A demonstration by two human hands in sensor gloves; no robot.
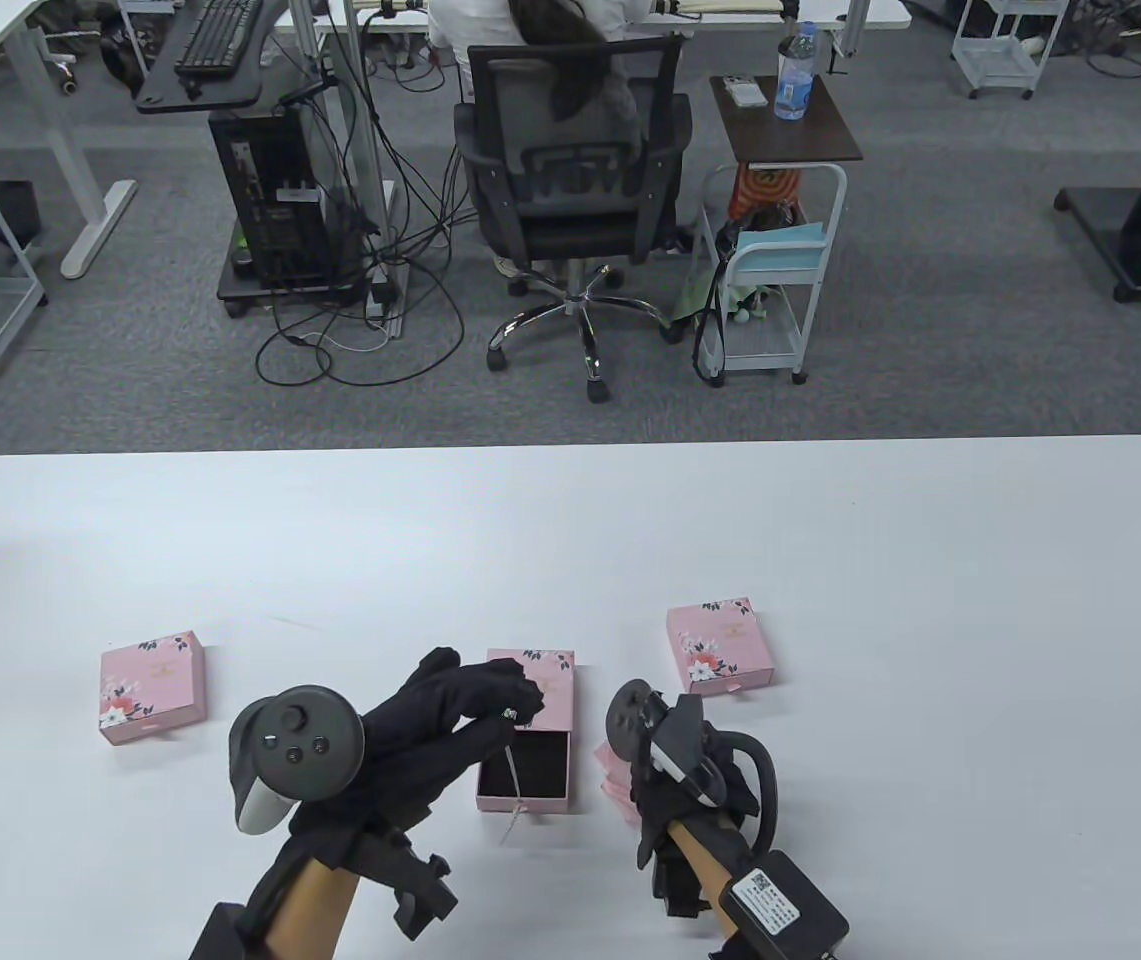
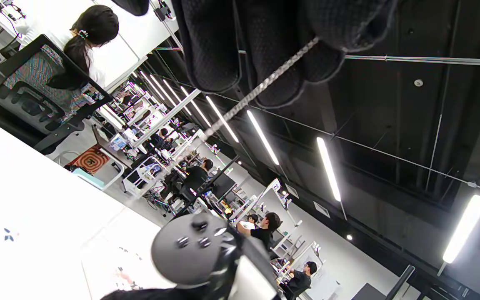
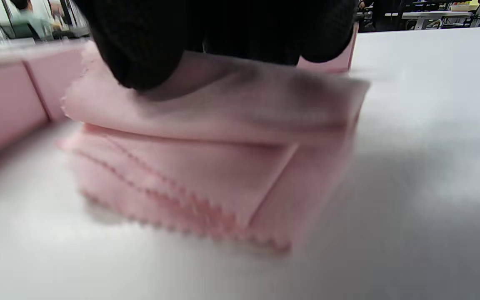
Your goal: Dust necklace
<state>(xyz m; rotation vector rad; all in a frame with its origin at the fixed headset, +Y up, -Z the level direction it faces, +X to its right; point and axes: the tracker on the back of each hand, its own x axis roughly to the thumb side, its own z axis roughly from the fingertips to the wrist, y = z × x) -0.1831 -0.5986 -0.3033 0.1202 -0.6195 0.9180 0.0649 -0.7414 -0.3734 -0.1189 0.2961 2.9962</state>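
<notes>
My left hand [image 1: 490,705] pinches a thin silver necklace [image 1: 513,775] above the open pink box [image 1: 526,770]; the chain hangs down past the box's front edge. In the left wrist view the twisted chain [image 2: 261,87] runs out from between my gloved fingertips [image 2: 211,62]. My right hand [image 1: 675,770] is to the right of the box, over a folded pink cloth [image 1: 612,775]. In the right wrist view its fingers [image 3: 144,54] grip the top fold of the cloth [image 3: 206,166], which lies on the white table.
Two closed pink floral boxes lie on the table, one at the left [image 1: 151,686], one at the right [image 1: 722,645]. The open box's sleeve [image 1: 550,690] sits behind the tray. Beyond the table's far edge [image 1: 570,445], a person sits in an office chair [image 1: 570,170].
</notes>
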